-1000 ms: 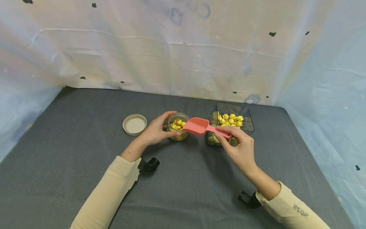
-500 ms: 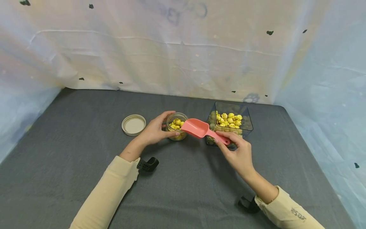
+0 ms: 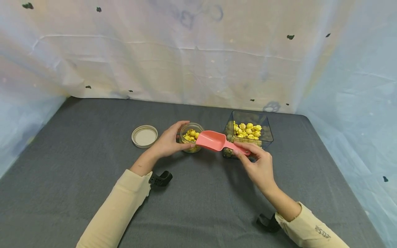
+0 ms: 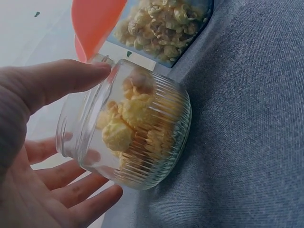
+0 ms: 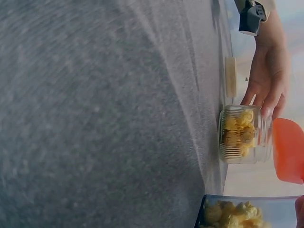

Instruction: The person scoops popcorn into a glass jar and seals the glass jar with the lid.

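Glass jar (image 3: 192,137) partly filled with popcorn is gripped by left hand (image 3: 169,141) at frame centre, emptied pink scoop (image 3: 214,141) is pinched by right hand (image 3: 258,163), more remains in clear bin (image 3: 250,134).

I see jar (image 3: 191,137) between left fingers (image 3: 183,123) | scoop (image 3: 217,141) ahead of right fingers (image 3: 248,148) | lid (image 3: 144,136) left of left fingers | tub (image 3: 250,132) beyond right fingers

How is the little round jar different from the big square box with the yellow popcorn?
The small round ribbed glass jar is round, while the clear square plastic box has straight sides and corners. The jar is smaller than the box. The left hand grips the jar, but no hand holds the box; the right hand in front of it pinches the pink plastic scoop. Both are see-through, open on top and hold yellow popcorn.
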